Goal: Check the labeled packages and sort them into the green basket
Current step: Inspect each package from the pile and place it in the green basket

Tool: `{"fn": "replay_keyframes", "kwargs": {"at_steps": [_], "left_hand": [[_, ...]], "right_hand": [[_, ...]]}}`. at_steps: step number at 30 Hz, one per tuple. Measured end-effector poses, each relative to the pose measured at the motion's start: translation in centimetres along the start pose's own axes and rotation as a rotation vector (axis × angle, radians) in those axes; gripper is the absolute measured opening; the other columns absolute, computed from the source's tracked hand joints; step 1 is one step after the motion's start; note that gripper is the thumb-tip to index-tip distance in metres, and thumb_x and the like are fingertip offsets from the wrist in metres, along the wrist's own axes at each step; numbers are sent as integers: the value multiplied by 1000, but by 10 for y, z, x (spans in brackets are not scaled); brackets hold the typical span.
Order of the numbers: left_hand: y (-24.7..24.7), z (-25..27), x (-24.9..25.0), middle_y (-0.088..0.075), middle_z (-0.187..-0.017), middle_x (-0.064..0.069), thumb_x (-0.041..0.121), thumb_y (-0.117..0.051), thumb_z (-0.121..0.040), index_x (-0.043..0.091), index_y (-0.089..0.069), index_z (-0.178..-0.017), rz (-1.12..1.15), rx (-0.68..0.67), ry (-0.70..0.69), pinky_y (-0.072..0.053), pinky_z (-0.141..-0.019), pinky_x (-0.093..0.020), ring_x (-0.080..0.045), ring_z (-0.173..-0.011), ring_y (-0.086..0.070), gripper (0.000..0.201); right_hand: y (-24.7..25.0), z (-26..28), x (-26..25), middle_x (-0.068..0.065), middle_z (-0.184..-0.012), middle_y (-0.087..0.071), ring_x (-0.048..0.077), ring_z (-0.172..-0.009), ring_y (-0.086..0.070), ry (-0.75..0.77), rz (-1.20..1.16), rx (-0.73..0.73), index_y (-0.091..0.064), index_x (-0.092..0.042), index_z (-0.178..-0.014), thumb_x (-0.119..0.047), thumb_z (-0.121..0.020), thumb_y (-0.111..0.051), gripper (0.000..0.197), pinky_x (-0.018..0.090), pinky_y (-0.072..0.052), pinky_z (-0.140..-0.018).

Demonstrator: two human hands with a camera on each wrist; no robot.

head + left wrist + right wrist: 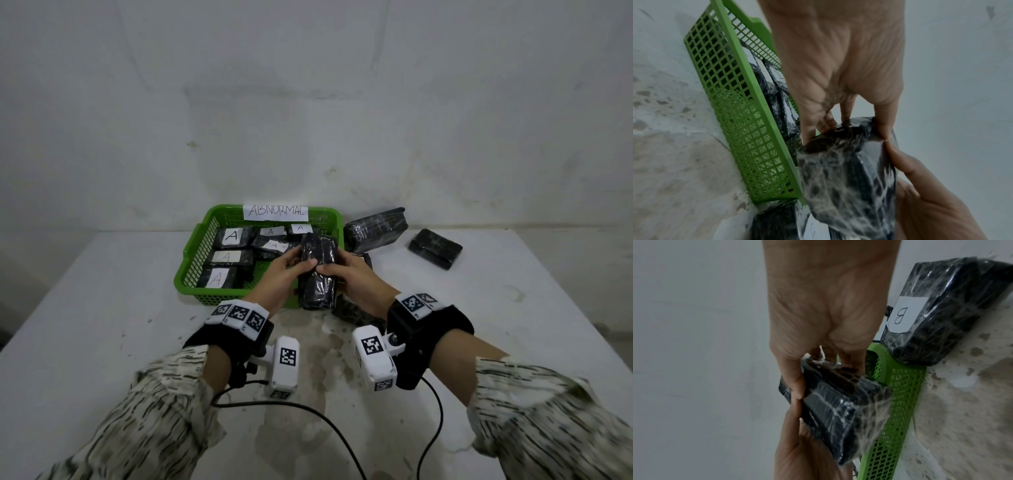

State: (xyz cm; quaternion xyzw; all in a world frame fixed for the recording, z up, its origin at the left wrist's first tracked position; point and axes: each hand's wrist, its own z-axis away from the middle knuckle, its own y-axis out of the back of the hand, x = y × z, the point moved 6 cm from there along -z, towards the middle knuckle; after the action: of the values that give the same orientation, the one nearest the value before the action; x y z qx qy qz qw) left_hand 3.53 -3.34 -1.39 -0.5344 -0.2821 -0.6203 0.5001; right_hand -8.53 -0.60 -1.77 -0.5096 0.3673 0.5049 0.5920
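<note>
Both hands on one black film-wrapped package (317, 274), blocky, crinkled wrap, held above near right corner of green basket (197, 260). Left hand (286, 270) and right hand (356, 279) gripping opposite sides, thumbs on top. Basket: lattice plastic, "A"-labelled packages (233, 236) inside. Further right on stained table (102, 325), unlabelled packages (435, 248). Only right wrist view shows a "B" label (904, 313).

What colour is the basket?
Green; the basket shows best in the head view.
</note>
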Motion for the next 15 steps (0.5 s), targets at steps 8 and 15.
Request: {"fn": "replay_keyframes", "kwargs": {"at_steps": [8, 15], "left_hand": [[2, 1, 0, -58, -125, -18, 7, -56, -90, 8, -45, -136, 76, 16, 0, -51, -90, -41, -28, -111, -57, 48], [10, -1, 0, -53, -126, -22, -1, -58, -87, 21, -34, -143, 101, 60, -31, -52, -84, -42, -34, -112, -57, 65]], "right_hand": [[-7, 2, -3, 13, -123, -63, 28, -110, -63, 18, 93, -14, -45, -12, -136, 9, -77, -67, 67, 37, -51, -95], [-12, 3, -1, 12, -125, -61, 26, -111, -62, -20, 36, -136, -41, -24, -137, 13, -76, -67, 76, 31, -53, -87]]}}
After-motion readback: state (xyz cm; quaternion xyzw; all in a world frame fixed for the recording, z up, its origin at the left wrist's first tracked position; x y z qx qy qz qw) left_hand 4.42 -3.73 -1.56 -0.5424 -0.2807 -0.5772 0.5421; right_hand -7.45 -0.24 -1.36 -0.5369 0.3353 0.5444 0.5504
